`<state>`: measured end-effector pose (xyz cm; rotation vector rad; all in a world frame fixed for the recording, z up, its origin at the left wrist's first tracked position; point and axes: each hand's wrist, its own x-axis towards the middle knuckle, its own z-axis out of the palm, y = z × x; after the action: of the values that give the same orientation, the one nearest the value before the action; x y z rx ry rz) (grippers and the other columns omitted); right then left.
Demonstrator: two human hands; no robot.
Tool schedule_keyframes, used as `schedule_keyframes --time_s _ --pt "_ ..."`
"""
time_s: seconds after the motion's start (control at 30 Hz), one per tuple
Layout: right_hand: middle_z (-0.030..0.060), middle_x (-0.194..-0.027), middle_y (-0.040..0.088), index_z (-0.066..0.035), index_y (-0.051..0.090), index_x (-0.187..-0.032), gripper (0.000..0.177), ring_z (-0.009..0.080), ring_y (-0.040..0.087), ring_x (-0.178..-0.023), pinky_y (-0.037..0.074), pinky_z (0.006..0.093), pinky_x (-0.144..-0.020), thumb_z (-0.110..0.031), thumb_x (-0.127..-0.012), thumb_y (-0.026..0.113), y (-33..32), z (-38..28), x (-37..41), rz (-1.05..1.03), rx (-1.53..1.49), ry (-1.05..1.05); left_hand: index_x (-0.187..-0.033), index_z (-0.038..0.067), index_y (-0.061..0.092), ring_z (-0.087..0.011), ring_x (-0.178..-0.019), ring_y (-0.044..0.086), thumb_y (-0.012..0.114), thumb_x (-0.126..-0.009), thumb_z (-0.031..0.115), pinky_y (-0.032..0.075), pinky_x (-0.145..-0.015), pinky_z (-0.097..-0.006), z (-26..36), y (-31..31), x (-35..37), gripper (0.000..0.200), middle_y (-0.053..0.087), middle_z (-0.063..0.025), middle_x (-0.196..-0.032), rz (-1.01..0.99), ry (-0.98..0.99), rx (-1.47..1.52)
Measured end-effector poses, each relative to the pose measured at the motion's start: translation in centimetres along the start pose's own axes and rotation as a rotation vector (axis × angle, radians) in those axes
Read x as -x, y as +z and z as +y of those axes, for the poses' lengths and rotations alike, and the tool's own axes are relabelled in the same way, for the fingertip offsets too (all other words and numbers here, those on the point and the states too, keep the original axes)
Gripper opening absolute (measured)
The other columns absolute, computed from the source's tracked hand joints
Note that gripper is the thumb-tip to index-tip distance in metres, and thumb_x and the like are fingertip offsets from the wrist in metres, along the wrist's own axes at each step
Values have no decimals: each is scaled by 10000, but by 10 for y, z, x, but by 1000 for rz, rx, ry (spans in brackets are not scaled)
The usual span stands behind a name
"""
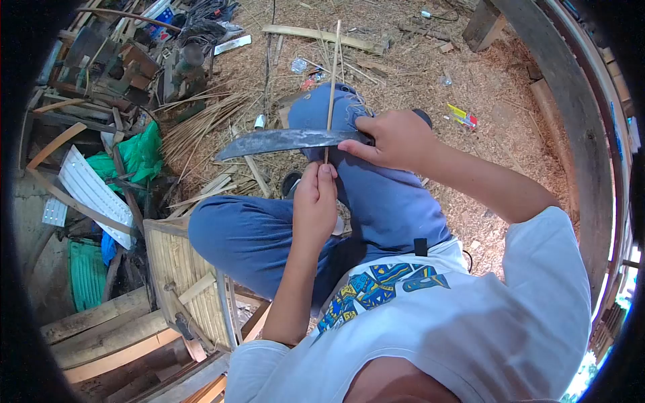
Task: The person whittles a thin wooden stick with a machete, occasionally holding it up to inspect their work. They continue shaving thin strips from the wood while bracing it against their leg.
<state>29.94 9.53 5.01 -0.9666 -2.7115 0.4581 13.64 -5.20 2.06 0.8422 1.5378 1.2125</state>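
Note:
My right hand [395, 140] is closed around the handle of a machete [275, 140], its dark, slightly curved blade pointing left above my knee. The thumb lies along the base of the blade. Between the fingertips of my left hand [317, 193] is the lower end of a thin bamboo stick [333, 87], which runs upward, away from me. The blade crosses over the stick just above my left fingertips, and hides a short piece of it. Beneath both lies my raised leg in blue trousers [393, 195].
Wood shavings cover the ground [403, 74]. A pile of thin bamboo strips [208, 124] lies at the left, near a green sheet [134, 158] and assorted scrap. A hammer [180, 314] rests on a slatted bamboo seat [191, 269]. A wooden beam [584, 127] runs along the right.

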Motion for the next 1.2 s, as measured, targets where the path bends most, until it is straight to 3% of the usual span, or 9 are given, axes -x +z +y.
schedule_keyframes --time_s 0.1,0.2,0.3,0.4,0.5,0.67,0.97,1.07,1.2 --pt "176 -596 602 -67 598 -736 608 396 646 -597 498 485 -536 -643 -928 608 -3 -3 -4 -43 23 -21 -984 25 562 -145 -568 468 446 -1108 228 397 -556 -326 -10 -2 0 264 502 -43 -664 64 137 -178" --pt "177 -587 610 -64 608 -730 631 391 652 -579 502 481 -521 -663 -926 595 2 -6 -8 -30 33 -39 -956 36 550 -67 -660 435 443 -1114 215 360 -571 -271 -5 -5 5 261 452 18 -716 92 153 -316" --pt "179 -581 618 -60 616 -729 651 386 658 -565 509 481 -513 -680 -924 582 6 -5 -11 -8 50 -67 -997 27 558 -155 -641 528 446 -1108 208 415 -589 -332 0 -8 13 240 525 -64 -718 129 160 -443" --pt "172 -590 606 -69 576 -729 620 393 648 -587 496 476 -527 -660 -915 615 7 -9 -13 -44 42 -52 -1043 24 568 -461 -761 665 452 -1085 184 474 -621 -509 7 -13 27 202 644 -240 -802 146 97 -536" --pt "166 -590 607 -70 565 -724 622 386 645 -578 493 476 -523 -661 -911 619 7 -8 -12 -55 38 -84 -1056 30 572 -462 -759 669 458 -1082 178 473 -615 -528 12 -15 40 189 652 -243 -806 153 92 -551" --pt "156 -623 654 -67 628 -740 678 347 675 -571 514 461 -500 -724 -900 570 10 -13 -10 -30 61 -75 -1061 35 565 -458 -732 661 462 -1086 166 474 -593 -475 8 -20 60 168 633 -231 -777 152 44 -566" --pt "150 -621 652 -75 612 -757 661 353 668 -565 510 459 -499 -720 -897 575 9 -12 0 -32 41 -91 -1046 37 559 -410 -657 644 459 -1092 173 471 -578 -422 13 -22 102 175 608 -194 -735 141 -74 -591" --pt "157 -646 633 -81 564 -735 616 373 667 -630 495 467 -537 -670 -906 615 11 -7 1 -9 -11 -29 -1041 45 565 -377 -641 651 461 -1092 183 467 -574 -418 18 -27 124 180 615 -177 -729 135 -126 -617" --pt "171 -671 646 -65 607 -771 593 403 665 -650 509 488 -574 -634 -938 601 15 -1 -2 20 -68 73 -1032 50 571 -339 -605 641 455 -1094 189 444 -551 -402 8 -44 175 191 607 -168 -705 140 -212 -603"
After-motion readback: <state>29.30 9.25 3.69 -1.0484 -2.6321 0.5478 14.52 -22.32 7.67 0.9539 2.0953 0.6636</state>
